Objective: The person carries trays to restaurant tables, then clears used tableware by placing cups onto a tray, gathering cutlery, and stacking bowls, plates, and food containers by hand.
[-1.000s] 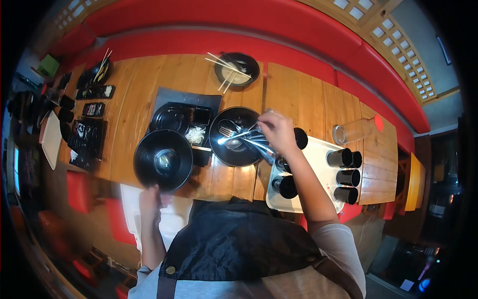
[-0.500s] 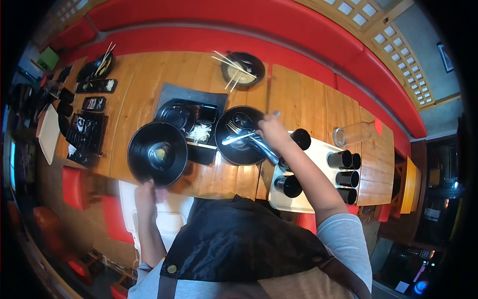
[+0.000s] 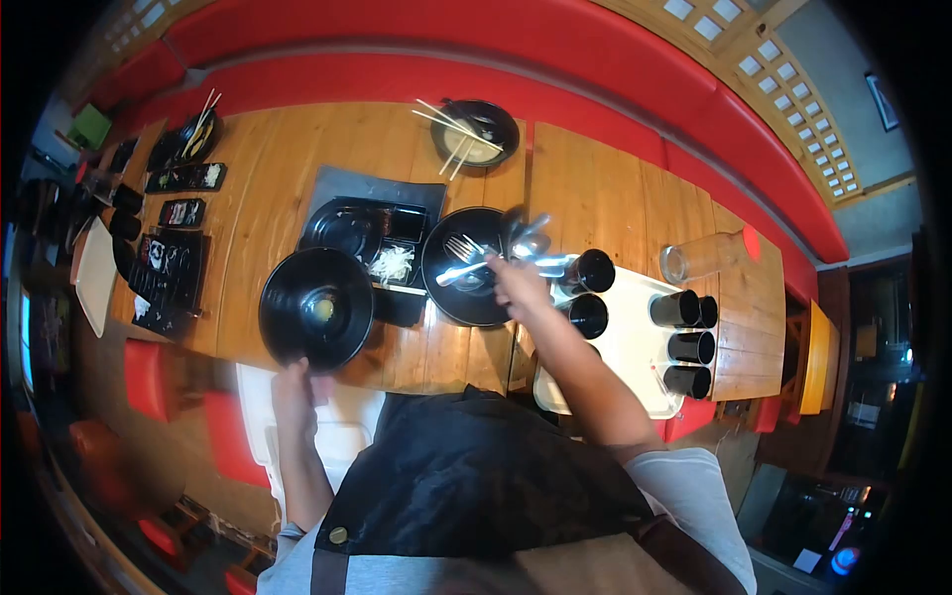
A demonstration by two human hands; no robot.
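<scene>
My left hand is closed on the near rim of a black bowl with a little yellowish residue inside. It holds the bowl tilted at the table's near edge. My right hand grips a bunch of metal cutlery above a second black bowl. Fork tines and a handle point left over that bowl. A blurred, shiny spoon sticks out beyond the fingers. Between the bowls lies a dark tray with a black plate and a dish of white shreds.
Black cups stand on a cream tray at right, with a clear red-lidded jar behind. Chopsticks lie across a far bowl. Used black dishes sit at the left. A red bench lines the back.
My right hand has moved left and slightly nearer to me, turning the cutlery, so a spoon now shows beyond the fingers. My left hand's bowl has barely shifted.
</scene>
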